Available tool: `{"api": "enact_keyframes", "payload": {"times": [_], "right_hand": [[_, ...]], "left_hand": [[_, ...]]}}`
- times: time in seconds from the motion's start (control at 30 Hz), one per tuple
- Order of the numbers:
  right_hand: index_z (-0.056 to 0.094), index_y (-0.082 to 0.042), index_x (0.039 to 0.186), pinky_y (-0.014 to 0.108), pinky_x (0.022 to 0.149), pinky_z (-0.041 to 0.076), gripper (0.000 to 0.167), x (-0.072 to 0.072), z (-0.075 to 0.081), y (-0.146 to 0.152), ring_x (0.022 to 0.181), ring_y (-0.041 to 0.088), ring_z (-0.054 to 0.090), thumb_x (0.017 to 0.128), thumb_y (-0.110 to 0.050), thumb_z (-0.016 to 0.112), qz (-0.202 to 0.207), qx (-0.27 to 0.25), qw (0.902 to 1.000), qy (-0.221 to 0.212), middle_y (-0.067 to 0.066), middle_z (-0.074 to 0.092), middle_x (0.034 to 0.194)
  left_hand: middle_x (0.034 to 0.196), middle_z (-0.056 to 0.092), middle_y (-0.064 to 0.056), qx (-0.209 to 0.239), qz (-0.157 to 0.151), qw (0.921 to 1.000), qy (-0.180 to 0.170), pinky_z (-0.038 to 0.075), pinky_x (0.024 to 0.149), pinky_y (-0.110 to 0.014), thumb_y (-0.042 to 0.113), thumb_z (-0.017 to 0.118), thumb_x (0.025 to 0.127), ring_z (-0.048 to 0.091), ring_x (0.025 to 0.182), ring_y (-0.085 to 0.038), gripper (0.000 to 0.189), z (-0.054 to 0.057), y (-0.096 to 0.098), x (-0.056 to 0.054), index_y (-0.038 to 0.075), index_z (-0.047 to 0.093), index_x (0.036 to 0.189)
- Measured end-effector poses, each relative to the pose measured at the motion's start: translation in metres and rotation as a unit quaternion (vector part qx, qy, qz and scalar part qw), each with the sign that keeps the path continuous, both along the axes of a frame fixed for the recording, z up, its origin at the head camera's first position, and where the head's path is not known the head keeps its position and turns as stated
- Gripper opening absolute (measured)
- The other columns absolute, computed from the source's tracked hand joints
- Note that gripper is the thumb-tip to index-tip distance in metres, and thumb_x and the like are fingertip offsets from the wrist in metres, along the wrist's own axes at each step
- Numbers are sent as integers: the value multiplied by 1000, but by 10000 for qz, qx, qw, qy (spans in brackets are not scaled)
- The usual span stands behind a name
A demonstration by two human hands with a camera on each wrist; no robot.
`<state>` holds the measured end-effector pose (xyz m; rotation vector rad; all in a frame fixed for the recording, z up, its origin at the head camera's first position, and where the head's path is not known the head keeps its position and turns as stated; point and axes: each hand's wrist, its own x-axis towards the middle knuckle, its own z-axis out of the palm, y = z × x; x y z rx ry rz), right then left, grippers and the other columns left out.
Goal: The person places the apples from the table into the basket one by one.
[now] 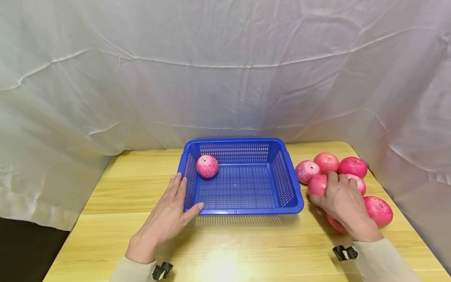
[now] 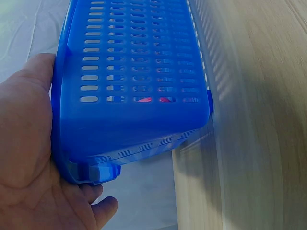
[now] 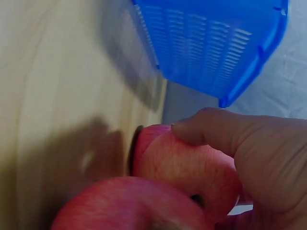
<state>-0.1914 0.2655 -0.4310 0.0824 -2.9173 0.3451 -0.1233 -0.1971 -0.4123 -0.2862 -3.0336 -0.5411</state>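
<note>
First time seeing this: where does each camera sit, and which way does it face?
Head: worn there, facing forward and down at the basket and apples; left hand, right hand and sleeves show.
Left wrist: worn there, facing the basket's outside; left hand shows.
Right wrist: worn there, facing apples and basket; right hand shows.
Shared: head and right wrist views both show the held apple.
</note>
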Motion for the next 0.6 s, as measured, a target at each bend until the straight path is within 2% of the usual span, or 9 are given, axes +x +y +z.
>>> {"api": "enact_keyframes", "payload": {"times": [0.2, 0.3, 0.4, 0.6], "right_hand": [[43, 10, 140, 66, 70, 42, 85, 0, 12, -3, 98, 60, 41, 83, -40, 81, 7, -159, 9999, -15, 41, 44, 106], [40, 10, 147, 73, 75, 41, 87, 0, 15, -4, 105, 63, 39, 85, -37, 80, -17, -322, 9995, 65, 46, 42, 114], [39, 14, 145, 76, 76, 41, 87, 1, 17, -5, 106, 63, 39, 85, -33, 80, -41, -514, 9985, 168, 46, 41, 118], [40, 19, 134, 75, 82, 44, 79, 2, 20, -6, 103, 56, 43, 84, -26, 80, 57, -785, 9954, 545, 40, 45, 115]], "left_hand": [[176, 9, -25, -18, 0, 10000, 0, 20, 130, -56, 74, 47, 101, 7, 164, -40, 104, 0, 0, 0, -5, 23, 165], [176, 9, -25, -24, -18, 10000, 32, 21, 130, -57, 73, 47, 101, 9, 164, -41, 104, -1, -1, 0, -6, 24, 164], [176, 9, -25, -23, -32, 10000, 46, 23, 129, -58, 73, 47, 102, 10, 163, -42, 104, -1, 0, 0, -6, 23, 164], [176, 7, -23, -9, -18, 10000, -8, 22, 129, -58, 74, 45, 101, 8, 164, -40, 104, -1, 0, 0, -5, 22, 165]]}}
